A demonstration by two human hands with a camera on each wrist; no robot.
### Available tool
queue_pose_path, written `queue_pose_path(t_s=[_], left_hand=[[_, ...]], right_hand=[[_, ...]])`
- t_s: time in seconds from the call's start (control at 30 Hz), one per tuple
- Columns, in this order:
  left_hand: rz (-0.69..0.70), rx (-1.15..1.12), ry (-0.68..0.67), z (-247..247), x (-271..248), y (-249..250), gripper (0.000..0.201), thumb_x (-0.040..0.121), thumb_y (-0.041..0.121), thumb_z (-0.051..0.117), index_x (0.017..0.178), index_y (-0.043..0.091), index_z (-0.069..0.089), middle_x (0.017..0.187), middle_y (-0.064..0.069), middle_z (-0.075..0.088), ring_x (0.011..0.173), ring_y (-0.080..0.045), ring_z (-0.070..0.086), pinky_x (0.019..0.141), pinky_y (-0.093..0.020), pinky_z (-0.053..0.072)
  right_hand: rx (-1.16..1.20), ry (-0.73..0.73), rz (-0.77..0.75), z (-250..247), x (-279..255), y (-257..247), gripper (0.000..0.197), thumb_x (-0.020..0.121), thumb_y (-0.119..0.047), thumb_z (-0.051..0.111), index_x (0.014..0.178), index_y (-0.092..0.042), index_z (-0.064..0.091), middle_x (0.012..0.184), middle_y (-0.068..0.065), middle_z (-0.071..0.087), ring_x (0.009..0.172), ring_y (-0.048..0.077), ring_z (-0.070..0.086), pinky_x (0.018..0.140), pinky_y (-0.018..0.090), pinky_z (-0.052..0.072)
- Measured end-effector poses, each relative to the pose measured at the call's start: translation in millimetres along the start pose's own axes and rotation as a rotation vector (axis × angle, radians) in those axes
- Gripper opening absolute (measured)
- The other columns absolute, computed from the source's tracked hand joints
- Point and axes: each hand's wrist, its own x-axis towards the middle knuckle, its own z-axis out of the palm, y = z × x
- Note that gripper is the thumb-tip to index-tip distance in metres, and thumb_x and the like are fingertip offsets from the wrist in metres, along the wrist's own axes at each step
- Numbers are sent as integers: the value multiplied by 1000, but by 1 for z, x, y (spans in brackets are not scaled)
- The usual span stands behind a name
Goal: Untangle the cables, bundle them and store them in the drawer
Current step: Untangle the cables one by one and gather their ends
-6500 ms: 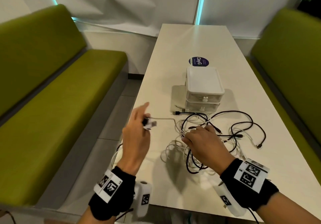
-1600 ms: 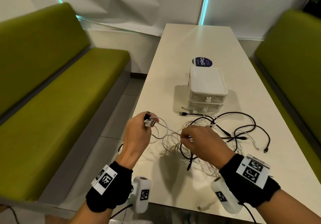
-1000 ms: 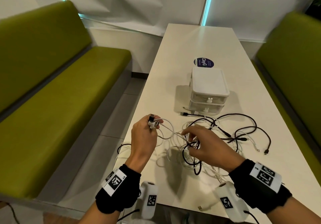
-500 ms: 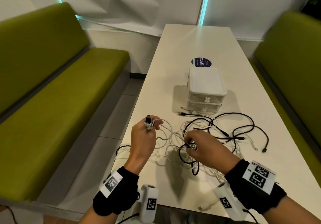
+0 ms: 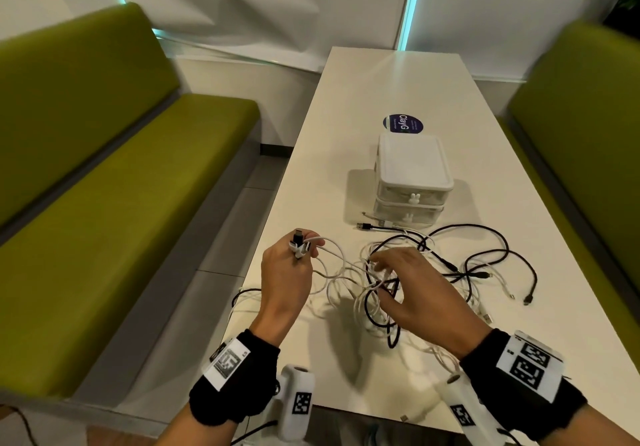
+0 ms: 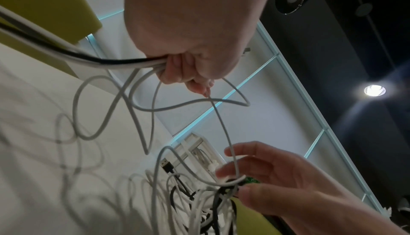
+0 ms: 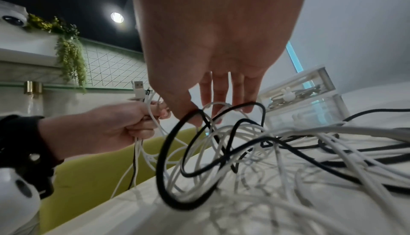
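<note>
A tangle of white and black cables [image 5: 433,272] lies on the white table [image 5: 381,75], in front of a small white two-drawer unit [image 5: 412,175] whose drawers are both closed. My left hand [image 5: 294,262] is raised at the table's left edge. It grips several cable ends, with a black plug and white plugs [image 5: 299,243] sticking up above the fist. From the fist [image 6: 184,74], white and black strands trail down. My right hand [image 5: 388,279] hovers over the tangle's left part with its fingers spread. It pinches a white cable loop [image 6: 233,182], and a black loop [image 7: 177,151] hangs off the thumb.
Green benches [image 5: 104,186] line both sides of the table. A round blue sticker [image 5: 403,123] lies beyond the drawer unit. A black USB plug [image 5: 363,226] rests in front of the unit. Some strands hang over the table's near-left edge [image 5: 242,298].
My left hand now grips several plug ends where it first held one white plug. Over the last second my right hand has shifted within the tangle, opened its fingers wider and lifted loops.
</note>
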Motion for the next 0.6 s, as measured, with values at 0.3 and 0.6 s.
queue_pose_path(t_s=[0.3,0.6], left_hand=[[27,15,-7,7,-6,-4,42,85,-12,45,77,23,67,68,8,62,72,-6,59,63,-18,44],[154,75,-109,14,-16,2,40,77,-18,43,85,12,69,69,22,60,69,5,59,66,-10,43]], right_hand=[[-86,-12,30,18,-11,8,45,93,-53,45,71,-19,66,104,-9,54,101,11,50,72,27,45],[-80,-176,115,17,1,4,48,82,-36,72,126,-23,59,126,-6,49,119,16,40,95,25,38]])
